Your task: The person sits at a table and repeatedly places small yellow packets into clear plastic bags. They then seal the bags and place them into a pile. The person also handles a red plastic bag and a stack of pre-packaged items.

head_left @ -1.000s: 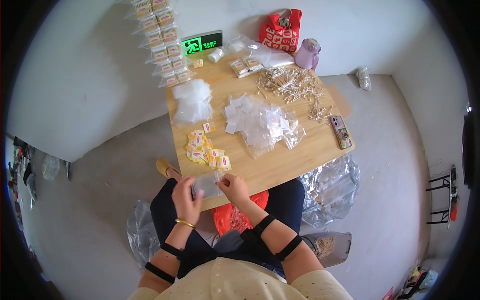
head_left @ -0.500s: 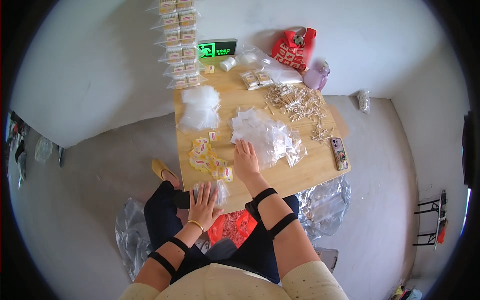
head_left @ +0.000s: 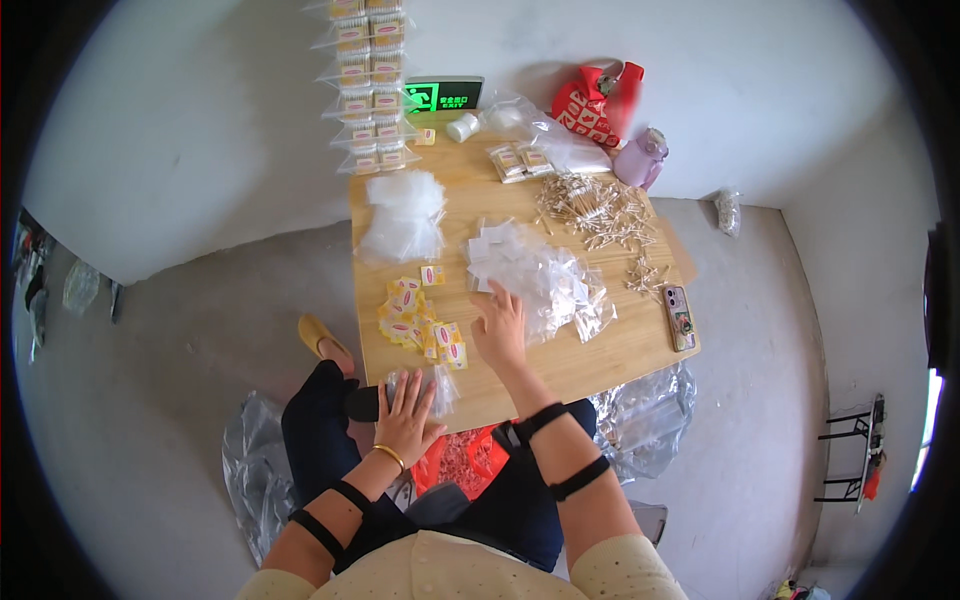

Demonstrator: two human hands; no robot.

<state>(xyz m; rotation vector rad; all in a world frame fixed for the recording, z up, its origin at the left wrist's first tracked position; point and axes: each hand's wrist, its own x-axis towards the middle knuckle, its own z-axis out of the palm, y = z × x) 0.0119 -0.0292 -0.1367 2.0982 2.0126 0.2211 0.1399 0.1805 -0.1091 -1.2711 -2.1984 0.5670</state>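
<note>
My left hand [head_left: 404,412] lies flat with its fingers spread over a small stack of clear plastic bags [head_left: 443,392] at the table's near edge. Part of that stack is hidden under the palm. My right hand [head_left: 502,335] is at the near left side of a loose heap of clear bags with white pieces [head_left: 530,272]. Its fingers are apart and partly bent, and I see nothing held in them. Between the hands and a bit to the left are scattered yellow-and-white cards [head_left: 405,310].
A flat pile of clear bags [head_left: 403,215] lies at the far left of the table [head_left: 460,190]. Loose cotton swabs [head_left: 600,210], packed swab bags [head_left: 520,160], a phone [head_left: 679,318] and a purple bottle [head_left: 640,158] are farther right. Stacked packs [head_left: 370,100] rise at the back left.
My right hand has shifted slightly right and its fingers, laid straight before, are now bent and more spread. My left hand stays on the small stack.
</note>
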